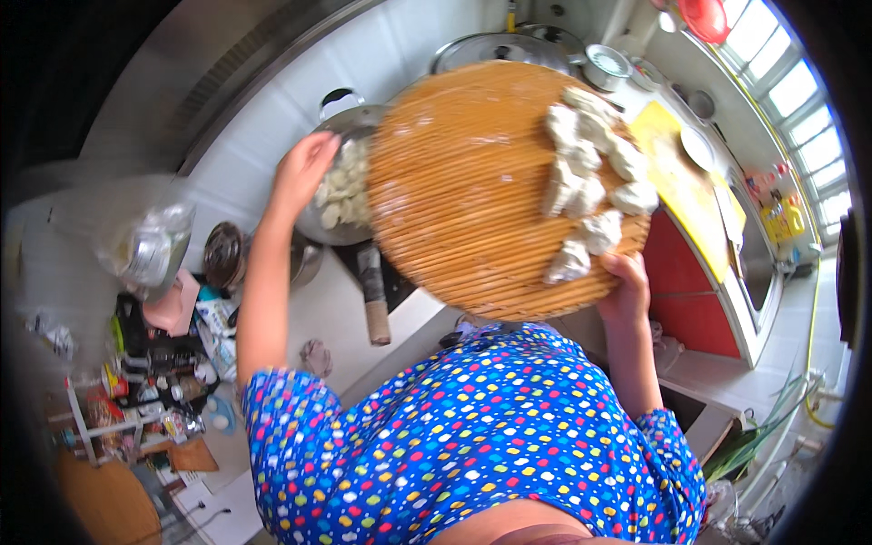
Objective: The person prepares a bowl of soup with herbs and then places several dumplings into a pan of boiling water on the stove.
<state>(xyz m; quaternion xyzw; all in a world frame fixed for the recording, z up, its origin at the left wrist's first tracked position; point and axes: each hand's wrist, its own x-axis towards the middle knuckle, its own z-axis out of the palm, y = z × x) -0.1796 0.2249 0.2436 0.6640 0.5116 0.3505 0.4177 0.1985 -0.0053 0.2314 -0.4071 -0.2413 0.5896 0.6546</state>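
My right hand (pixel 625 279) grips the near right rim of a round slatted wooden tray (pixel 463 184), tilted in front of me. Several white, floured dough pieces (pixel 579 187) lie along the tray's right side. Flour dusts the bare slats. To the left, partly behind the tray, a wide metal wok (pixel 340 235) holds many pale pieces of food (pixel 344 184). My left hand (pixel 310 160) hovers over the wok's left rim, fingers bent and close together. Whether anything is between those fingers is hidden. The wok's long handle (pixel 376 300) points towards me.
Behind the tray is a large pot lid (pixel 504 51). A yellow cutting board (pixel 688 191) with a knife (pixel 727 225) lies on the right counter, beside a sink (pixel 756 252). Bottles and packets (pixel 170 381) crowd the left counter. Green onions (pixel 756 436) sit at lower right.
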